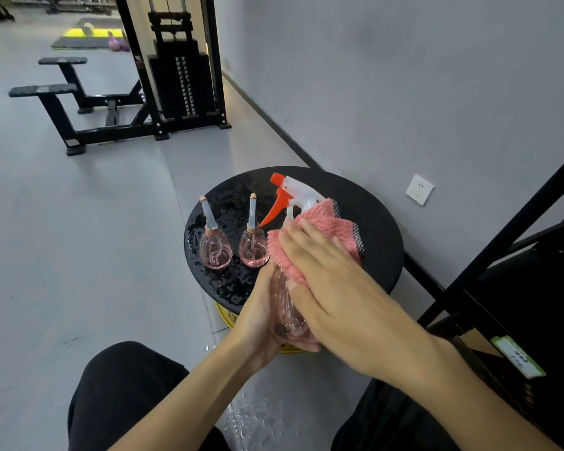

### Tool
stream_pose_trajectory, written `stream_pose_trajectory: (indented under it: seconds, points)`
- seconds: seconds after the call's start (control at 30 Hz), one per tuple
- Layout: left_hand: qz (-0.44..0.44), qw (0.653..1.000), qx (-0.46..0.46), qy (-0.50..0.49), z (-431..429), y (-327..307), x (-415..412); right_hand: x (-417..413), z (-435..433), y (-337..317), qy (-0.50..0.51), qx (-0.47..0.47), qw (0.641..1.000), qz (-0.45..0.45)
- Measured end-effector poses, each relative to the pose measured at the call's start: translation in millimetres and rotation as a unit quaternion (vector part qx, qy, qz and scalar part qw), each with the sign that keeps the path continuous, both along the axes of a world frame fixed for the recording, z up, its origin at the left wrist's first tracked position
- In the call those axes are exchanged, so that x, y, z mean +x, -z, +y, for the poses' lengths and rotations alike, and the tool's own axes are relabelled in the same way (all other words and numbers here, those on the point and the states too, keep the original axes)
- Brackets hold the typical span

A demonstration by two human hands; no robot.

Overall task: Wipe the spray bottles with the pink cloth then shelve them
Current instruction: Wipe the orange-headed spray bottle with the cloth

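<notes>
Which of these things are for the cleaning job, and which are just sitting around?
For the job: big spray bottle in the left hand; pink cloth under the right hand; left small bottle; right small bottle; black rack, probably the shelf.
Just lying about: weight machine; wall socket; yellow mat.

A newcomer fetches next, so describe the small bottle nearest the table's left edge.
Find the round black table by the grey wall. On its left side stand two small pink bottles. Yours is the outer bottle, nearer the rim than its twin.
</notes>
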State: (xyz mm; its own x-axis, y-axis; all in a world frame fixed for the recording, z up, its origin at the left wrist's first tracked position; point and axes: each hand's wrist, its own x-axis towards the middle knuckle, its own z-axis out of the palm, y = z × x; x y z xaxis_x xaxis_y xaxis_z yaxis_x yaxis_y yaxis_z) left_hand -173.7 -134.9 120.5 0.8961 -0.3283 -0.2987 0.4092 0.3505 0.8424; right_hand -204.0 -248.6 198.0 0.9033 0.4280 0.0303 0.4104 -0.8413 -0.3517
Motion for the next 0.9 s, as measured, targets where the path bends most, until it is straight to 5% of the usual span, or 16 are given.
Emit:
stream_pose_trajectory:
  seconds: [0.23,0.57,0.9]
  points:
    - [0.027,0.999,-0.021,0.029,-2.3,5.2,-3.7,25.9,-9.1,10.3,0.064,0.096,0.993,-0.005]
    - [0.015,0.998,-0.045,-0.049,12.0,9.7,6.0,-20.4,-1.6,23.3,0.005,0.137,0.99,0.026]
    - [-0.012,0.997,-0.073,-0.021,13.7,13.6,7.5,0.3,-6.6,32.2,0.043,0.201,0.979,-0.015]
